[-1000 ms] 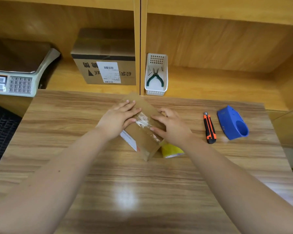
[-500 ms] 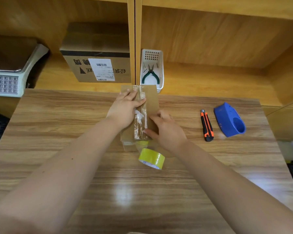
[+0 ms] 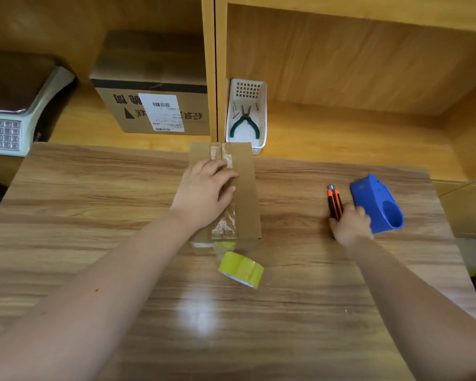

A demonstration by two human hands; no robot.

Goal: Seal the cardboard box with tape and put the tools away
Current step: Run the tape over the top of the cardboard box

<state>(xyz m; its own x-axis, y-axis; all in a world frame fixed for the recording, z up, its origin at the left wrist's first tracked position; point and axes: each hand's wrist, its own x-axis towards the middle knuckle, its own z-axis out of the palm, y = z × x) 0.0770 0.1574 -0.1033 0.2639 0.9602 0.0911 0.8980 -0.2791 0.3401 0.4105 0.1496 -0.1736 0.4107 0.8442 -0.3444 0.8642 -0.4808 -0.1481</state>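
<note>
At the far left edge of the frame a weighing scale (image 3: 10, 125) with a grey keypad stands on the shelf behind the desk (image 3: 94, 204); to its right, in the same shelf compartment, a large carton (image 3: 151, 105) with a white label sits against the vertical divider. In the middle of the frame the cardboard box (image 3: 246, 188) lies flat on the desk, its far end close to the shelf edge; a strip of clear tape (image 3: 226, 224) runs along its top seam from the far end to the near end. The left hand (image 3: 204, 196) lies flat on the box with the fingers spread and pressing on the tape. Just below the near end of the box a yellow tape roll (image 3: 241, 269) rests on the desk, tilted; a clear strip seems to join it to the box. Above the box, on the shelf right of the divider, a white basket (image 3: 261, 105) holds green-handled pliers (image 3: 243, 123). Further right on the desk the right hand (image 3: 351, 225) is curled over the near end of the orange and black utility knife (image 3: 334, 202); I cannot tell whether the fingers really close on it. Just beside the hand, touching or nearly so, is the blue tape dispenser (image 3: 377, 206), near the right edge of the desk.
</note>
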